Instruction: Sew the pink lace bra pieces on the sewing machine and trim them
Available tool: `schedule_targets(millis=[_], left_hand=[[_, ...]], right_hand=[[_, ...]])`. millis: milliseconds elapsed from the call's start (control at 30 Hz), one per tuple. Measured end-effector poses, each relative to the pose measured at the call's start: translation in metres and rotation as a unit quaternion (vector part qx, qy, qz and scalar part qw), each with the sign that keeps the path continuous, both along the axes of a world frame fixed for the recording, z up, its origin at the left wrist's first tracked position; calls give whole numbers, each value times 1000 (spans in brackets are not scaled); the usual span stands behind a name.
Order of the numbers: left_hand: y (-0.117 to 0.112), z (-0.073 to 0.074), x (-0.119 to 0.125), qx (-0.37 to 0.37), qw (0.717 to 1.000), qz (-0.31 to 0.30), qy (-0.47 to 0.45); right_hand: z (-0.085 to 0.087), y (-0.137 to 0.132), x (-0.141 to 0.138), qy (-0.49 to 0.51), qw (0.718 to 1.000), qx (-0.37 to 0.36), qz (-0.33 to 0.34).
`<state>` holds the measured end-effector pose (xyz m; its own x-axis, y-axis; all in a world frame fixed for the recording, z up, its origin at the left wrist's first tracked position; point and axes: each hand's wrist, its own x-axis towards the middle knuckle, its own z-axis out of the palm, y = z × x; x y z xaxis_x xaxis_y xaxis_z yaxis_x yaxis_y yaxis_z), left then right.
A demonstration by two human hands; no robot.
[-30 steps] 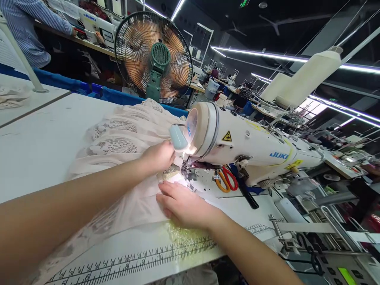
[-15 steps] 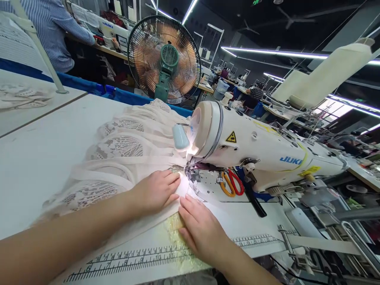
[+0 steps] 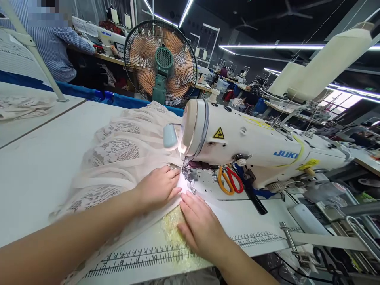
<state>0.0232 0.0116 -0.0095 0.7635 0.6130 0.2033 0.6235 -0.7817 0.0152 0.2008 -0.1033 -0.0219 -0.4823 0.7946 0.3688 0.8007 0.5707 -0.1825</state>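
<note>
My left hand (image 3: 159,187) lies on pale lace fabric (image 3: 115,152), its fingertips just left of the needle area of a white sewing machine (image 3: 234,136). My right hand (image 3: 203,227) presses the near edge of that fabric, fingers stretched toward the presser foot (image 3: 185,170). Both hands rest flat with their fingers extended. Lace pieces with pale straps spread in overlapping rows behind my left hand. The machine's small lamp (image 3: 170,136) lights the stitching spot, where the fabric edge is partly hidden by my fingers.
Scissors with orange and red handles (image 3: 230,180) lie by the machine's base, beside a black-handled tool (image 3: 257,202). A printed ruler scale (image 3: 148,257) and yellowish tape (image 3: 173,225) mark the table's front. A large fan (image 3: 162,61) stands behind; a person in a striped shirt (image 3: 56,51) sits far left.
The view has shifted slightly, so the machine appears further left. My hands keep nearly the same place on the fabric, the fingers slightly closer to the presser foot.
</note>
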Motion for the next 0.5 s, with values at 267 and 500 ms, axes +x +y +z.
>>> schedule_targets(millis=[267, 500], left_hand=[[-2, 13, 0, -27, 1000, -16, -1], [-3, 14, -1, -7, 999, -41, 1]], right_hand=[[3, 1, 1, 4, 1000, -12, 5], [4, 2, 2, 3, 1000, -22, 9]])
